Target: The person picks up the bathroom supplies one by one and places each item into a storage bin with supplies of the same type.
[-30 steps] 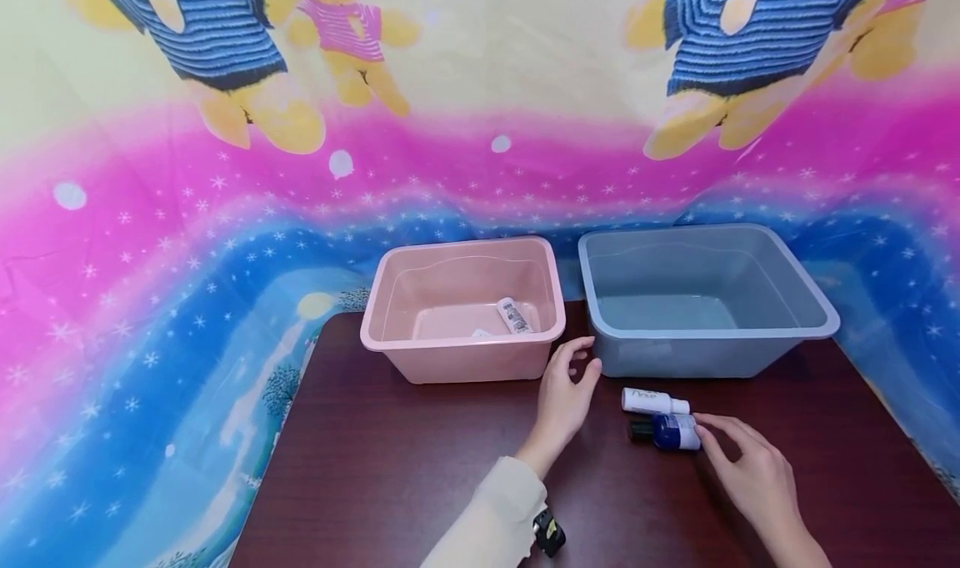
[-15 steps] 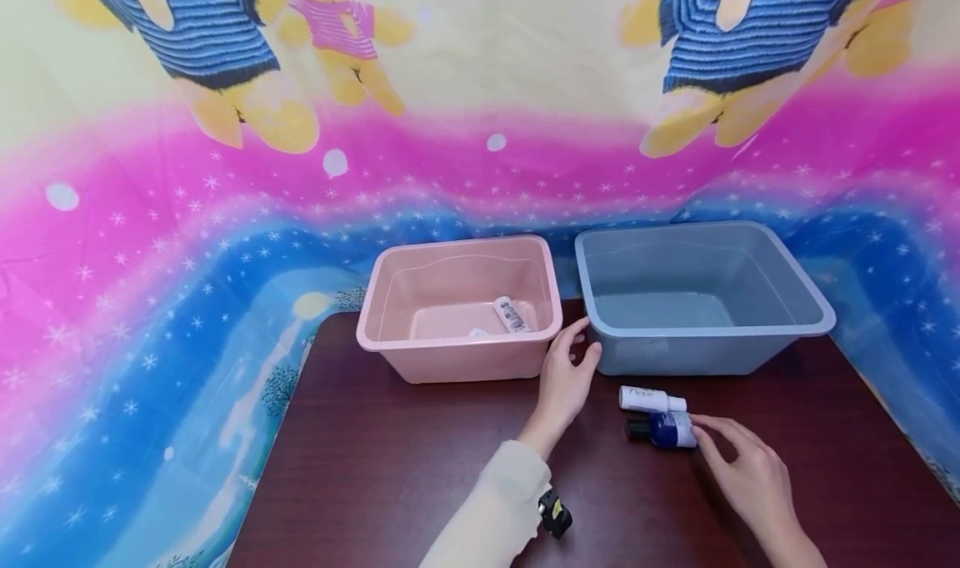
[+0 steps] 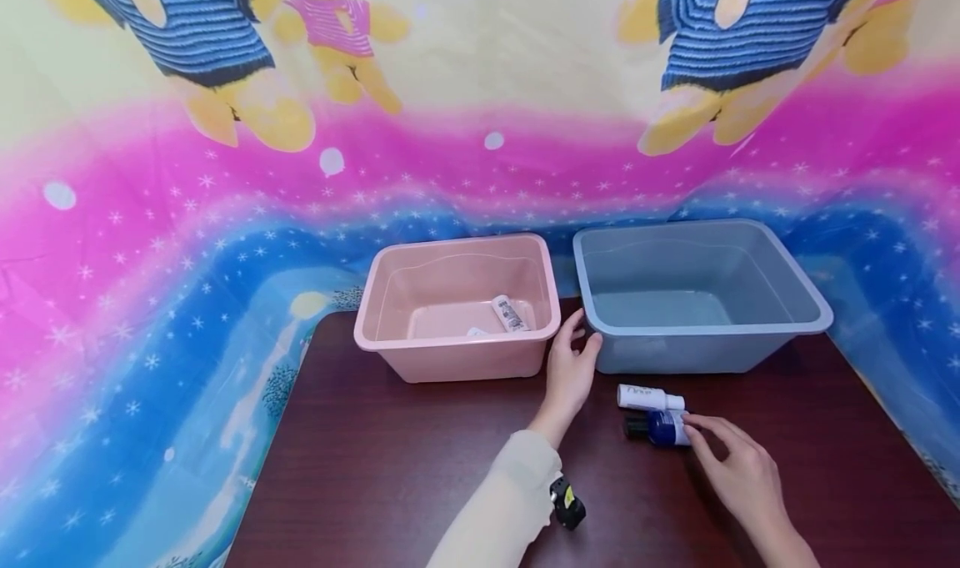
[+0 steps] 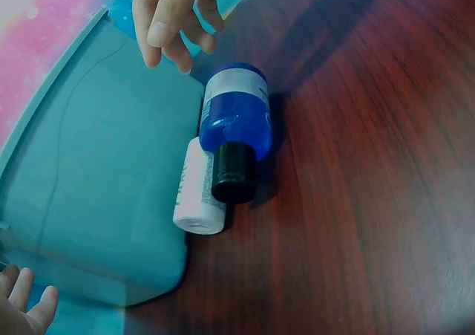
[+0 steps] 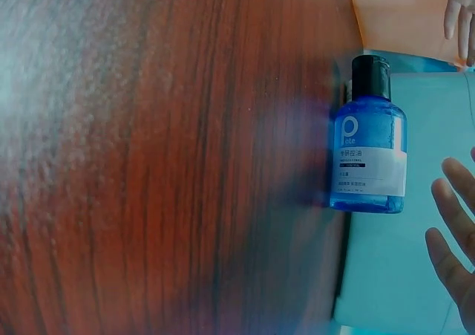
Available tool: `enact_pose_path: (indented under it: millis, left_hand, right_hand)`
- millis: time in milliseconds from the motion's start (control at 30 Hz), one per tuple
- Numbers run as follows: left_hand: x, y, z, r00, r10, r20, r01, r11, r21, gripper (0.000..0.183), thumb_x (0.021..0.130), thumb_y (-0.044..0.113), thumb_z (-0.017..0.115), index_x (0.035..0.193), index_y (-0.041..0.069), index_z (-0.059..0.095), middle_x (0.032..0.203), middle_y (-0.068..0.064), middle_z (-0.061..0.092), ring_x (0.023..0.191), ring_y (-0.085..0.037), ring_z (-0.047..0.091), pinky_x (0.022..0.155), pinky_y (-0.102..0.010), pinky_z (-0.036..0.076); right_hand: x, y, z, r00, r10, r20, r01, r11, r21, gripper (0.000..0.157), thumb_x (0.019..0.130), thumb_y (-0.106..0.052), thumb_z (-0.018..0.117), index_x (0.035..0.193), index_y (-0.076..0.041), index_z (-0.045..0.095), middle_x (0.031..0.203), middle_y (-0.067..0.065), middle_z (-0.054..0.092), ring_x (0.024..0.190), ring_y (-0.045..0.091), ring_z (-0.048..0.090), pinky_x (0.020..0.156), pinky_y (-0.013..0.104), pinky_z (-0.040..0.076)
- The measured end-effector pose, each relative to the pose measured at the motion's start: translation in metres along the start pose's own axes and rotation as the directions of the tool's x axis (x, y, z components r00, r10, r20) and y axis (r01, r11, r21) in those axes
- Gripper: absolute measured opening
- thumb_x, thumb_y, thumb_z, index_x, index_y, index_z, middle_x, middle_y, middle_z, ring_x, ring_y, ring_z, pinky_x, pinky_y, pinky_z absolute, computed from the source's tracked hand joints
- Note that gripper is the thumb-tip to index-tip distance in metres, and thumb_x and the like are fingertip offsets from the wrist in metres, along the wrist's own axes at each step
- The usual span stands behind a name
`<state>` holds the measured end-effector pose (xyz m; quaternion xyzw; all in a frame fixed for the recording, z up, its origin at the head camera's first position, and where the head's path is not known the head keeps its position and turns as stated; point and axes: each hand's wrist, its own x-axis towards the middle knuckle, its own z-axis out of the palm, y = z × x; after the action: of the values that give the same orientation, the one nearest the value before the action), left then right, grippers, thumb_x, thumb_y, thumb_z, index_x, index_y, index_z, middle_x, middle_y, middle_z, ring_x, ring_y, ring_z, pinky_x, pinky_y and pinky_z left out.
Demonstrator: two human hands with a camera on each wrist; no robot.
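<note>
A blue bottle (image 3: 663, 428) with a black cap and white label lies on the table. Alongside it is a small white bottle (image 3: 649, 398), mostly hidden behind the blue one in the right wrist view. My right hand (image 3: 742, 468) hovers at the blue bottle's base, thumb and fingers spread; the left wrist view shows these fingers (image 4: 162, 35) apart from the bottle. My left hand (image 3: 569, 374) is beside the near left corner of the grey-blue bin (image 3: 675, 353), fingers loosely bent and holding nothing; whether they touch the bin I cannot tell.
Left of the grey-blue bin stands a pink bin (image 3: 465, 363) with a white tube-like bottle (image 3: 511, 313) and another white item, mostly hidden, inside. A dark wooden table (image 3: 390, 468) carries everything. A patterned cloth (image 3: 450, 168) hangs behind.
My left hand has edged forward along the grey-blue bin's corner, its forearm shifting right. My right hand stays near the blue bottle. The head view has shifted slightly; bottles and bins appear unmoved.
</note>
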<state>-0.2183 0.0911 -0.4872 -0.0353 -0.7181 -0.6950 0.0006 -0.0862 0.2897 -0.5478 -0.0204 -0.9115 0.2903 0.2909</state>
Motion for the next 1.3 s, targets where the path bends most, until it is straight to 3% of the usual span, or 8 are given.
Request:
enact_pose_path:
  millis: [167, 367, 600, 833, 1067, 1300]
  left_hand:
    - [0.003, -0.007, 0.005, 1.000, -0.021, -0.023, 0.019, 0.996, -0.082, 0.046, 0.098, 0.017, 0.062, 0.143, 0.016, 0.052, 0.138, -0.005, 0.055, 0.124, -0.027, 0.052, 0.100, -0.043, 0.045]
    - [0.005, -0.010, 0.005, 1.000, 0.003, -0.016, -0.005, 0.996, -0.086, 0.048, 0.097, 0.021, 0.064, 0.144, 0.020, 0.051, 0.140, 0.001, 0.054, 0.127, -0.023, 0.051, 0.104, -0.049, 0.040]
    - [0.006, -0.009, 0.007, 1.000, 0.011, -0.011, -0.012, 0.998, -0.068, 0.048, 0.097, 0.025, 0.064, 0.143, 0.027, 0.050, 0.140, 0.000, 0.053, 0.130, -0.021, 0.048, 0.106, -0.049, 0.038]
    - [0.010, -0.012, 0.010, 0.999, 0.010, -0.032, -0.013, 0.996, -0.088, 0.046, 0.098, 0.027, 0.064, 0.142, 0.030, 0.051, 0.140, -0.004, 0.052, 0.131, -0.023, 0.046, 0.109, -0.048, 0.035]
    - [0.012, -0.009, 0.014, 0.998, 0.039, -0.052, -0.043, 0.996, -0.082, 0.050, 0.097, 0.026, 0.065, 0.145, 0.025, 0.050, 0.141, 0.006, 0.051, 0.132, -0.020, 0.045, 0.110, -0.046, 0.035]
    - [0.015, -0.006, 0.016, 0.995, 0.074, -0.064, -0.078, 0.995, -0.067, 0.054, 0.095, 0.022, 0.068, 0.146, 0.021, 0.049, 0.147, 0.007, 0.046, 0.134, -0.020, 0.043, 0.110, -0.048, 0.034]
  right_hand:
    - [0.000, 0.001, 0.001, 1.000, -0.007, 0.000, 0.007, 1.000, 0.006, 0.021, 0.082, -0.009, 0.079, 0.102, -0.016, 0.078, 0.098, 0.001, 0.074, 0.102, -0.024, 0.045, 0.071, 0.032, 0.043]
    - [0.001, 0.002, 0.002, 1.000, 0.001, 0.016, -0.001, 1.000, -0.006, 0.020, 0.083, -0.011, 0.079, 0.102, -0.016, 0.078, 0.098, 0.001, 0.074, 0.097, -0.005, 0.059, 0.071, 0.032, 0.043]
    - [0.002, 0.003, 0.003, 1.000, 0.003, 0.023, -0.003, 1.000, -0.016, 0.019, 0.084, -0.011, 0.078, 0.102, -0.016, 0.078, 0.099, 0.001, 0.074, 0.095, 0.010, 0.063, 0.071, 0.032, 0.043]
    - [0.002, 0.003, 0.005, 1.000, -0.001, 0.011, 0.000, 1.000, 0.003, 0.018, 0.083, -0.011, 0.079, 0.101, -0.016, 0.078, 0.098, 0.001, 0.074, 0.099, -0.005, 0.058, 0.071, 0.032, 0.043]
    - [0.001, 0.004, 0.005, 1.000, 0.012, 0.013, -0.012, 1.000, 0.000, 0.018, 0.084, -0.011, 0.079, 0.101, -0.016, 0.078, 0.099, 0.001, 0.074, 0.096, 0.005, 0.063, 0.072, 0.032, 0.043]
    - [0.001, 0.007, 0.005, 1.000, 0.010, 0.008, -0.010, 1.000, 0.020, 0.018, 0.083, -0.011, 0.079, 0.101, -0.016, 0.078, 0.099, 0.001, 0.074, 0.101, -0.018, 0.050, 0.073, 0.029, 0.043]
